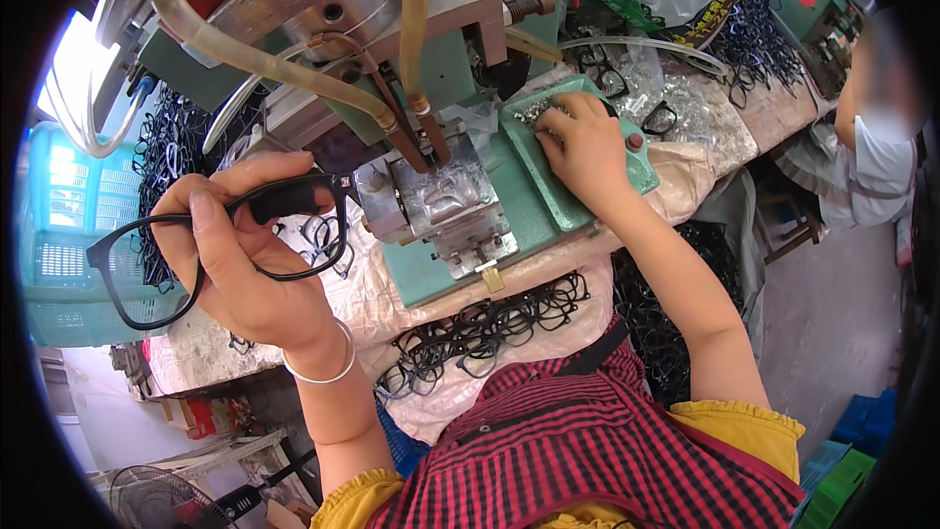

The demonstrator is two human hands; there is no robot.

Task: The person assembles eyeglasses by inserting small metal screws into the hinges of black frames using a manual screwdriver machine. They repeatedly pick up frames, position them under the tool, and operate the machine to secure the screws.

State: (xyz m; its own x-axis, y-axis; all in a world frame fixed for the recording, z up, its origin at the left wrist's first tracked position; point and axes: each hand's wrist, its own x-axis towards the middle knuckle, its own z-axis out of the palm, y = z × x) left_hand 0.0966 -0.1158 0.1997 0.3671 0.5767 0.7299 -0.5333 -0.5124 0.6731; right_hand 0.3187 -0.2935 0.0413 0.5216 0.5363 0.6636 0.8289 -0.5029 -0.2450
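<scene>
My left hand (250,269) is raised at the left, its thumb and fingers closed on a black eyeglass frame (341,233). One end of that frame comes close to the metal fixture (455,198) of the green bench machine; whether they touch I cannot tell. Over the fixture, two copper-coloured prongs (419,142) point down. My right hand (590,147) reaches into a green tray (556,198), fingers bent together beside a heap of tiny metal parts (532,113). What lies between those fingertips is hidden.
Several black frames (480,328) lie on the cloth before the machine. Thick hoses (245,54) hang across the front. A light-blue basket (73,206) stands left. Plastic bags and more frames (759,39) crowd the back right. Another person (876,157) sits at the far right.
</scene>
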